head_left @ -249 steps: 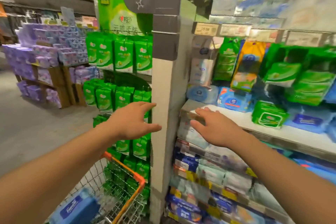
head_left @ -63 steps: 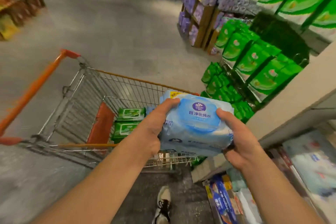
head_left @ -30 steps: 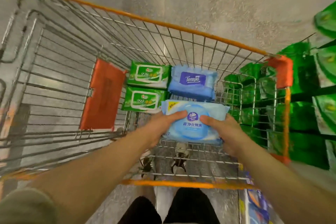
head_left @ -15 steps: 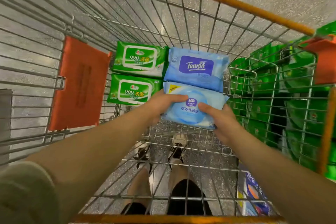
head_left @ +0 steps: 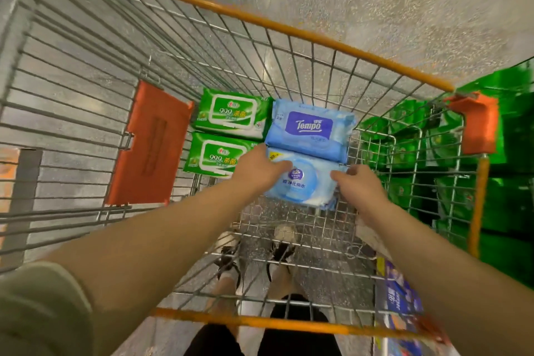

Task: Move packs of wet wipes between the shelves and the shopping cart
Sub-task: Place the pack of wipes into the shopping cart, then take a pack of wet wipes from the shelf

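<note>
- The left hand (head_left: 257, 167) grips the left end of a pale blue pack of wet wipes (head_left: 303, 182), thumb laid across its top.
- The right hand (head_left: 358, 185) holds the pack's right end, fingers curled over the edge.
- The pack lies flat between the two hands, low in the shopping cart (head_left: 289, 29), on or just above the wire floor; I cannot tell whether it touches.
- Just beyond it, touching its far edge, lies a darker blue pack (head_left: 310, 130) marked Tempo.
- To the left lie two green packs (head_left: 228, 136), one behind the other, beside the blue ones; the nearer one sits just beside the left hand.
- An orange flap (head_left: 150, 144) stands against the cart's left wire wall, near the green packs.
- Bare wire floor lies open in front of the held pack, toward the person.
- Orange-trimmed rails bound the cart near and far; wire walls rise on both sides.
- Outside the right wall, green goods (head_left: 505, 196) are stacked close to the cart.
- The person's shoes (head_left: 254, 251) show through the floor mesh.
</note>
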`<action>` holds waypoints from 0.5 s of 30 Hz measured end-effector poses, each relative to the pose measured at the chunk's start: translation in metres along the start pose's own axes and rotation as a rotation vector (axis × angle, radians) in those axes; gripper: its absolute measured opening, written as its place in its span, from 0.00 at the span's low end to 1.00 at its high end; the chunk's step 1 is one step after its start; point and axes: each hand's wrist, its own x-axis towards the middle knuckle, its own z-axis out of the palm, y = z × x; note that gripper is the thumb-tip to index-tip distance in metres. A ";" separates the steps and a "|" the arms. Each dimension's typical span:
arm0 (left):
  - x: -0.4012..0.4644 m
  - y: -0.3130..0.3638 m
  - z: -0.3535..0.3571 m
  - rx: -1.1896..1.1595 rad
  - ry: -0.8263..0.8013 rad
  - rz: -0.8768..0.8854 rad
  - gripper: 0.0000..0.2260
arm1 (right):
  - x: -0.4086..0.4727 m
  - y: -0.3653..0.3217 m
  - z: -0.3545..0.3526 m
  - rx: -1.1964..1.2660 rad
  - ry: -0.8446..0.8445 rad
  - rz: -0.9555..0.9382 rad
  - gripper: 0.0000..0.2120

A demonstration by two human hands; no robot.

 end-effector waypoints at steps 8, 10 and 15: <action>-0.059 0.034 -0.072 0.200 0.082 0.215 0.40 | -0.074 -0.050 -0.058 -0.210 0.094 -0.236 0.31; -0.071 0.044 -0.091 0.258 0.103 0.258 0.44 | -0.099 -0.068 -0.071 -0.233 0.121 -0.307 0.30; -0.109 0.072 -0.139 0.383 0.142 0.463 0.45 | -0.156 -0.109 -0.102 -0.352 0.230 -0.470 0.30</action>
